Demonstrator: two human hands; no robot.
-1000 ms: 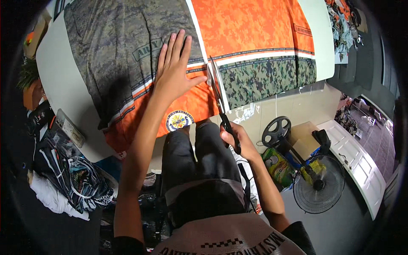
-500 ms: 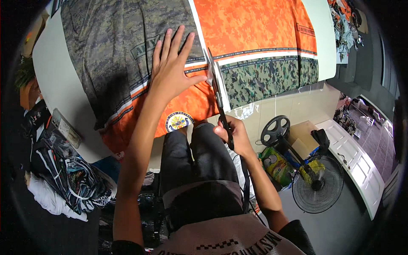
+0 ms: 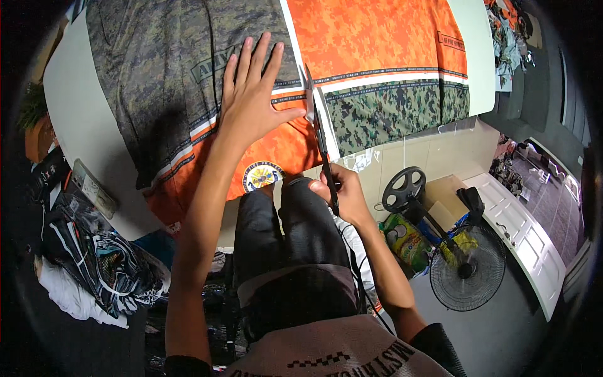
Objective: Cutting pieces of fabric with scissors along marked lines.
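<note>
My left hand point(image 3: 251, 103) lies flat, fingers apart, on the dark digital-camouflage part of a printed fabric point(image 3: 157, 56), its thumb beside the scissor blades over an orange lower band with a round badge point(image 3: 262, 177). My right hand point(image 3: 339, 191) grips long black-handled scissors point(image 3: 321, 138) at the table's near edge; their blades point away from me along a white vertical strip between the fabric sections. To the right lie an orange section point(image 3: 370, 38) and a green camouflage band point(image 3: 389, 113). Some of my right fingers are hidden behind the handle.
The white table point(image 3: 69, 107) carries the fabric. Dark cloth piles point(image 3: 107, 270) are at lower left. At right stand a black fan point(image 3: 466, 270), a cardboard box point(image 3: 440, 188) and a white panelled door point(image 3: 515, 232); scraps point(image 3: 509, 44) hang at top right.
The scissors and my right hand have moved a little away from me along the white strip. My left hand has shifted slightly up and left in the view, still flat.
</note>
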